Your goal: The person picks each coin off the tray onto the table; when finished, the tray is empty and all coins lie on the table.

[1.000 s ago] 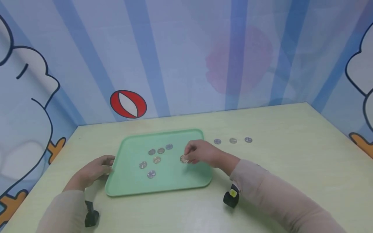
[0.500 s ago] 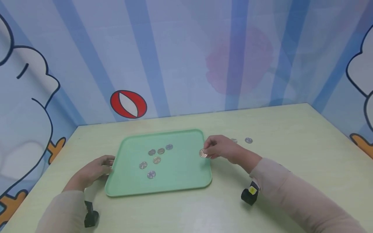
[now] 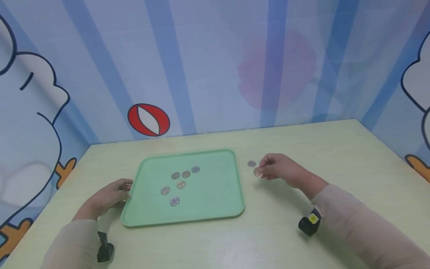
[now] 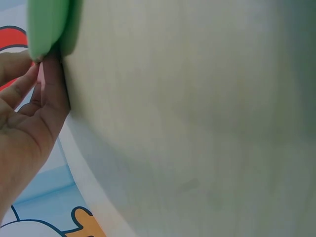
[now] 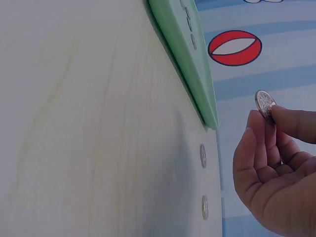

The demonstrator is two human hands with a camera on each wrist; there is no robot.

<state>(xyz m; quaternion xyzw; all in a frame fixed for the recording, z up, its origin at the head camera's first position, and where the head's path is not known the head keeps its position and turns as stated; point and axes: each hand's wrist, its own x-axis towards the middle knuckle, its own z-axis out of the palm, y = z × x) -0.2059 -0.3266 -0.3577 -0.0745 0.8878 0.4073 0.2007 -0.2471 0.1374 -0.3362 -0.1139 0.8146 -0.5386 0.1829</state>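
I judged the coin (image 5: 264, 105) in the right hand (image 3: 279, 170) the likeliest thing to go astray. Thumb and fingers pinched it by one edge only, up off the tabletop (image 3: 208, 243) past the tray's 3 o'clock side, so a small slip of the thumb could have dropped it on its rim and set it rolling. A loose coin (image 3: 251, 163) lay flat just beyond it, between 2 and 3 o'clock from the tray's middle, and my right-wrist view showed a second loose coin (image 5: 205, 207) farther along; lowered carelessly, the knuckles could have nudged either out of place.

At 9 o'clock the left hand (image 3: 111, 196) had its fingers pinching the rim of the green tray (image 3: 215, 201). Any lift or tug there could, I thought, have tipped the tray and sent its contents sliding on the smooth base.

That tray was the only container I saw. It held six coins (image 3: 181, 185), all flat and apart: three in a loose row from 11 to 1 o'clock, one near the middle, one towards 9 and one towards 7.
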